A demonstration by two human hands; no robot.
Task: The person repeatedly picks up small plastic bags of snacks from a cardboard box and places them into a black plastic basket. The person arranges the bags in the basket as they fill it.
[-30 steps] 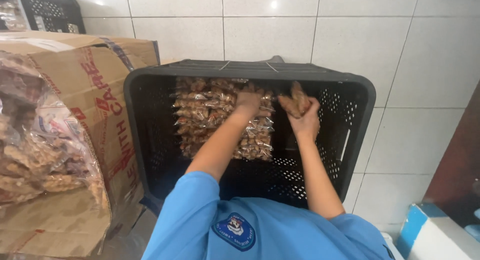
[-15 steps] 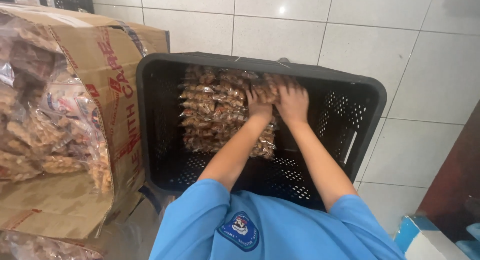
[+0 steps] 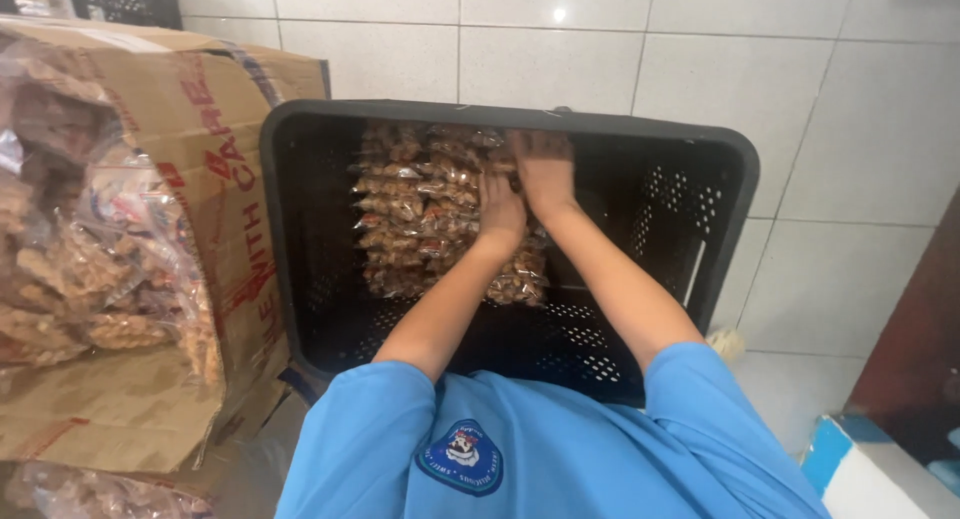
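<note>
Pressed flat, fingers spread and gripping nothing: left hand [image 3: 500, 204] and right hand [image 3: 545, 171] on the clear snack packets [image 3: 420, 204] stacked against the far wall of the black perforated crate [image 3: 720, 219]. Right fingertips partly shadowed under the rim. Beside it, to the left, an open cardboard box [image 3: 235, 179] of bagged snacks [image 3: 90, 269]. Possible slip: stack slumping forward once pressure eases, packets crushing under hard pushing.

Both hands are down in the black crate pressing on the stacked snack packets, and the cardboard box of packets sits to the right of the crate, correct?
Not quite. In the head view the cardboard box sits to the left of the black crate, not the right. Both hands, left hand and right hand, are on the snack packets inside.
</note>
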